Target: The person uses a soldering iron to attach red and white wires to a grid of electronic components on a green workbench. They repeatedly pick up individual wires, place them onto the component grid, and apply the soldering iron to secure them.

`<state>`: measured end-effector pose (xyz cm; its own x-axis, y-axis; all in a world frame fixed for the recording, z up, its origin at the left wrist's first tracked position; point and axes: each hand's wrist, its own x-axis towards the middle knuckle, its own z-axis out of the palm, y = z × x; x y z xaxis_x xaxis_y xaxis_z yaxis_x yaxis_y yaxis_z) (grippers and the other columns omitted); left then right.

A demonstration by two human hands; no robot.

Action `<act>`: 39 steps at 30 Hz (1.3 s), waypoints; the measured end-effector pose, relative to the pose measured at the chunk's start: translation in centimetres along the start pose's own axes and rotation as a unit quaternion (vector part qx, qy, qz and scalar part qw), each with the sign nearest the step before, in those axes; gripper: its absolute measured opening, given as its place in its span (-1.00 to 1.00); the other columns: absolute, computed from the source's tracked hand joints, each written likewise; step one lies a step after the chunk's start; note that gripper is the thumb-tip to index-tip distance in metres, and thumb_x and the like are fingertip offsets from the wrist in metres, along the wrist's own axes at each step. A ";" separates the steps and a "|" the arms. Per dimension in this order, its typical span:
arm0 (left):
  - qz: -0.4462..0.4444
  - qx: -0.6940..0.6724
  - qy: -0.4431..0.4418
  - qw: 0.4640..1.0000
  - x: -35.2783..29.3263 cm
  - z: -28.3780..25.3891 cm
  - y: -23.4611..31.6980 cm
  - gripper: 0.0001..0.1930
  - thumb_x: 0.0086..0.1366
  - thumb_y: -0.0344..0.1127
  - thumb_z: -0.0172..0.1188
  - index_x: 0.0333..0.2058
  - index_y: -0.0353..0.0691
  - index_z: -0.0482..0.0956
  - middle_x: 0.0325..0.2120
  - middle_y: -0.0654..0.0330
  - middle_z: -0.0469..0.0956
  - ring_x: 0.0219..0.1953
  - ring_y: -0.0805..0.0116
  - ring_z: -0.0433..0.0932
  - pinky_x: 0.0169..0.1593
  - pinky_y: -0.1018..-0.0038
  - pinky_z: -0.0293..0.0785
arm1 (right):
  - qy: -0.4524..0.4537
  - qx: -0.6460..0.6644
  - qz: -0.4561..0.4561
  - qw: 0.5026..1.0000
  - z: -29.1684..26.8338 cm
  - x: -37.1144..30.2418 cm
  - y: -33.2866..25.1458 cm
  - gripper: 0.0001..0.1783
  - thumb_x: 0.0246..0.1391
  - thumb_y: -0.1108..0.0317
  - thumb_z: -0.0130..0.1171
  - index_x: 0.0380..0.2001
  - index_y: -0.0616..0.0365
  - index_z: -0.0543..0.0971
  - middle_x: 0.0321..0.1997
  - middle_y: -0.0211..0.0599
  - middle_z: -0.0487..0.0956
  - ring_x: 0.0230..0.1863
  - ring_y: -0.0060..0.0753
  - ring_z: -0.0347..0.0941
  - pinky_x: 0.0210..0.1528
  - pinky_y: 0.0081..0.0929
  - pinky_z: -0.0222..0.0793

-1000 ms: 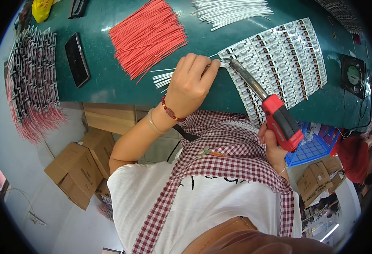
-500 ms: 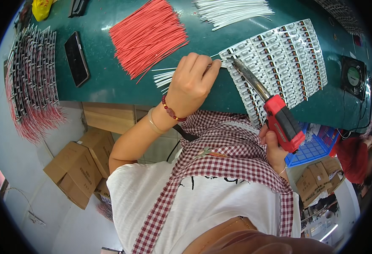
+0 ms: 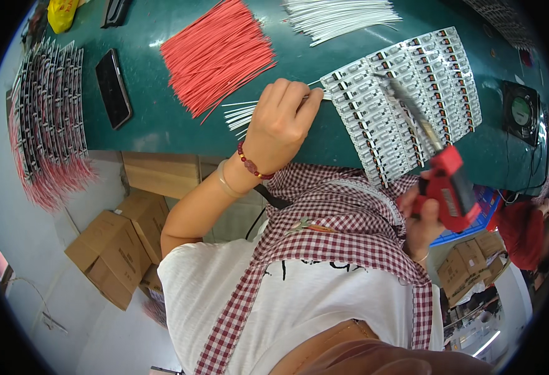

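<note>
My left hand (image 3: 281,125) is closed in a pinch on several thin white wires (image 3: 240,115), whose loose ends fan out to its left. One wire end reaches the upper left corner of a panel of small circuit boards (image 3: 405,100). My right hand (image 3: 423,228) grips a red and black soldering gun (image 3: 454,194) by its handle, beyond the panel's near right side. Its metal tip, blurred, lies over the panel's middle rows; I cannot tell whether it touches. The panel rests on the green table (image 3: 206,140), overhanging its near edge.
A pile of red wires (image 3: 218,56) and a bundle of white wires (image 3: 343,17) lie farther back. At left are a phone (image 3: 113,89) and wired board panels (image 3: 49,112). A small fan-like black device (image 3: 521,112) stands right. Cardboard boxes (image 3: 109,250) sit below.
The soldering gun has swung right with my right hand, its tip leaving the panel's upper left corner. My left hand has barely moved, and the panel has shifted slightly.
</note>
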<state>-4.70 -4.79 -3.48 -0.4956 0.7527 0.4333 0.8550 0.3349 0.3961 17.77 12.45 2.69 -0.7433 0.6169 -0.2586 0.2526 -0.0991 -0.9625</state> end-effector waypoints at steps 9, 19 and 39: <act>-0.017 0.017 -0.035 0.999 2.9 -0.2 1.5 -0.70 0.01 -0.66 0.23 -0.21 -0.34 0.61 -0.39 0.09 0.48 -0.35 0.13 0.46 -0.26 0.30 0.41 | 0.238 0.121 -0.227 0.937 -14.3 2.8 -4.4 -0.40 0.34 -0.09 -0.16 0.11 0.28 0.32 -0.54 -0.31 0.42 -0.63 -0.58 0.24 -0.47 -0.54 0.28; 0.005 -0.004 0.036 0.999 2.1 -0.5 3.6 -0.70 0.04 -0.70 0.21 -0.21 -0.35 0.63 -0.44 0.13 0.45 -0.40 0.20 0.42 -0.33 0.35 0.37 | 0.477 0.144 -0.134 0.857 -31.3 12.2 -2.4 -0.72 0.17 0.14 0.21 -0.35 0.16 0.54 -0.65 -0.39 0.41 -0.72 -0.54 0.24 -0.57 -0.51 0.27; -0.233 -0.457 -0.178 0.840 -6.3 1.5 10.5 -0.85 0.15 -0.52 0.25 -0.28 -0.26 0.70 -0.05 -0.02 0.59 -0.14 0.18 0.64 -0.08 0.46 0.53 | -0.010 0.485 0.024 0.874 -11.8 7.8 0.7 -0.51 0.21 0.02 0.11 -0.01 0.21 0.45 0.35 0.63 -0.03 0.42 0.47 -0.10 0.43 0.22 -0.10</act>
<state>7.66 -5.13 -3.25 -0.5272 0.8369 -0.1472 0.0253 0.1887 0.9817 19.46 26.39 0.96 -0.7592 0.5813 -0.2927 -0.3526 -0.7454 -0.5658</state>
